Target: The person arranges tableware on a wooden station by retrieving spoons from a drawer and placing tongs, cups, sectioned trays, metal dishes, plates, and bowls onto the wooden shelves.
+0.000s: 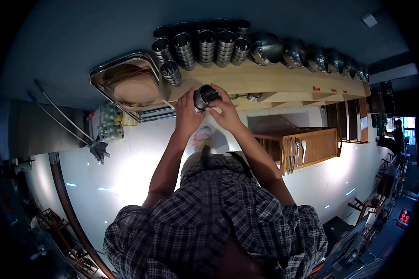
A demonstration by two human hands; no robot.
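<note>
Between my two hands, in front of the wooden shelf (pixel 284 83), is a shiny metal cup (pixel 205 96). My left hand (pixel 187 111) grips its left side, and my right hand (pixel 224 110) has its fingers round the right side. The cup's dark inside faces up towards me. Behind it, stacks of similar metal cups (pixel 207 46) stand in rows on the shelf. A shorter stack (pixel 171 73) is the nearest one, just above my left hand.
Metal-rimmed trays (pixel 132 88) lie left of the cups, and metal pitchers (pixel 266 48) line the shelf to the right. Below are a wooden cabinet (pixel 321 145) with utensils, wrapped bottles (pixel 110 123) and a mop (pixel 98 149). A person (pixel 395 138) is far right.
</note>
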